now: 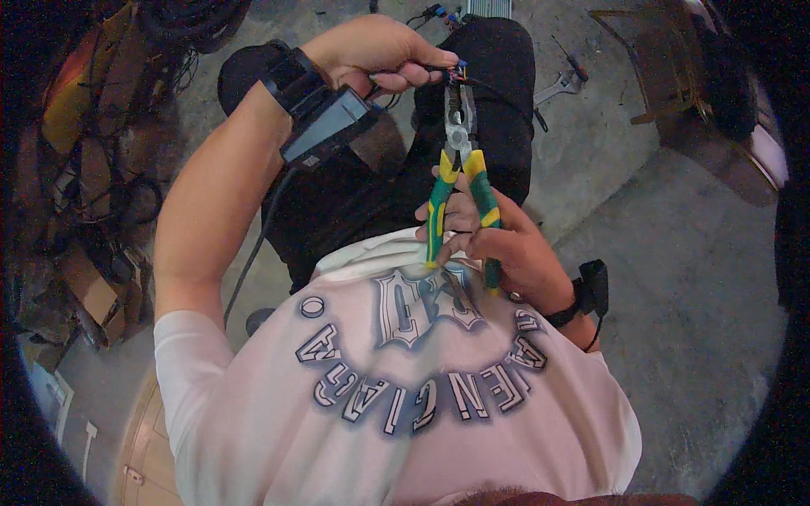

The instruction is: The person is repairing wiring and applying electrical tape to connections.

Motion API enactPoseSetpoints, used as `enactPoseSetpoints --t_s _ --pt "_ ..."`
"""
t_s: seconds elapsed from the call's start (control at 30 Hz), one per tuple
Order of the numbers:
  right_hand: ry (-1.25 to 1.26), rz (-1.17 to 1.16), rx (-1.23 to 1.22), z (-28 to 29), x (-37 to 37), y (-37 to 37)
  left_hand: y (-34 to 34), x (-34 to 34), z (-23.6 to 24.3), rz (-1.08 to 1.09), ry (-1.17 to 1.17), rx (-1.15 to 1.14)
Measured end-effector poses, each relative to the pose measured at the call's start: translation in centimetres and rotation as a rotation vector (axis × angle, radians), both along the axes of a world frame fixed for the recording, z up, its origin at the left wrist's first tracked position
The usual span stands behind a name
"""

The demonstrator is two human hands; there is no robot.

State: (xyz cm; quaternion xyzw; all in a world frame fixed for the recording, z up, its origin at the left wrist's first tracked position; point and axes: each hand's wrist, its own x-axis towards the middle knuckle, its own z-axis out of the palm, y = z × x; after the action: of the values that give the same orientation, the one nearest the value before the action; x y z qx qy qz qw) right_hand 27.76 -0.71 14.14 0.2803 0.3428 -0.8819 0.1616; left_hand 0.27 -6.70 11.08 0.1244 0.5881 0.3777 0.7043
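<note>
brown cardboard pieces (99, 291) are heaped at the far left among black cables (135, 198), and much of the heap is lost in shadow. below it, a tan panel (150, 443) is fitted with a small metal latch (132, 475). toward the middle, thin coloured wires (456, 74) on a black cable (488, 87) are pinched in the closed fingertips of the left hand (371, 52), held above black trousers (367, 202). silver pliers with green and yellow handles (458, 139) are held by the right hand (498, 232), its fingers partly curled about the spread handles; whether the wires are gripped by the tips cannot be told. farther right, on grey concrete floor (675, 337), a silver adjustable wrench (561, 87) is laid near a red-and-black screwdriver (575, 63), and beyond them a brown cardboard box (666, 63) is seen.
</note>
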Motion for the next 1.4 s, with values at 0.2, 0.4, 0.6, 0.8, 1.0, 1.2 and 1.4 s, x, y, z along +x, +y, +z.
enactPoseSetpoints --t_s 0.2,0.4,0.6,0.8,1.0,1.2,1.4 --pt "0.001 0.020 0.035 -0.1 -0.2 -0.2 0.0 -0.3 0.2 0.012 -0.094 0.024" --pt "0.003 0.004 0.026 -0.1 -0.4 -0.4 0.0 -0.2 -0.3 0.013 -0.035 0.034" --pt "0.006 -0.001 0.017 -0.4 -0.7 -0.6 -0.3 -0.5 -0.2 -0.017 -0.044 0.022" --pt "-0.006 0.031 0.035 0.1 -1.0 -0.5 -0.5 -0.2 0.5 -0.040 0.046 0.034" --pt "-0.012 -0.002 -0.040 0.3 -0.8 0.1 -0.3 0.9 1.0 -0.014 0.208 0.029" --pt "-0.009 0.014 0.022 0.5 -0.9 0.2 -0.1 1.4 1.3 0.050 0.203 0.070" --pt "-0.050 0.033 0.033 0.5 -0.9 0.3 0.0 1.6 2.2 -0.087 0.397 -0.006"
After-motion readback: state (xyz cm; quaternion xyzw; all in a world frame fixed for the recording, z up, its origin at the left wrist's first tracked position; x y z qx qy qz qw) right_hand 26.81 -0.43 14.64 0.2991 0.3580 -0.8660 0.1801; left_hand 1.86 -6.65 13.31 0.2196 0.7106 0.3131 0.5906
